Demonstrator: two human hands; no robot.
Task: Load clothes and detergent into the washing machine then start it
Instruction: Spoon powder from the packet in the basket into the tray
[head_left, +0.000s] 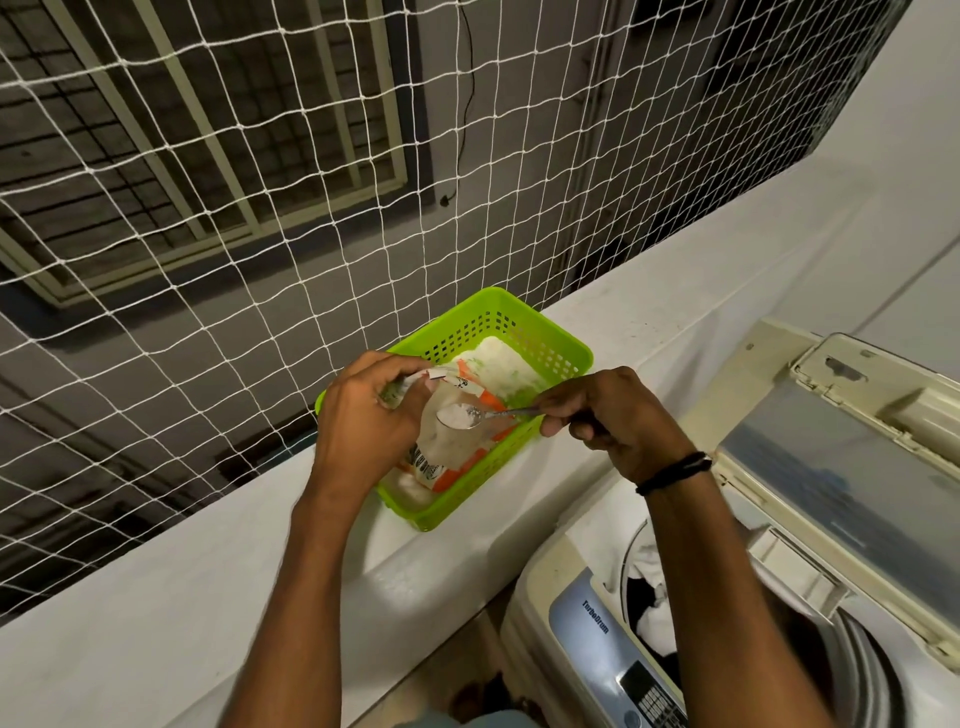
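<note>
A green plastic basket (566, 356) sits on the white ledge and holds a detergent packet (457, 457) with orange stripes. My left hand (363, 415) grips the packet's open top. My right hand (613, 415) holds a metal spoon (467, 415) by its handle; the bowl carries white powder just over the packet's mouth. At the lower right stands the top-loading washing machine (576, 618) with its lid (841, 467) raised, and white and dark clothes (649, 587) lie in the drum.
A white rope net (311, 182) rises behind the ledge (156, 597), with a window grille beyond it. The machine's control panel (649, 696) faces me at the bottom right. A second whitish packet (504, 364) lies at the basket's far end.
</note>
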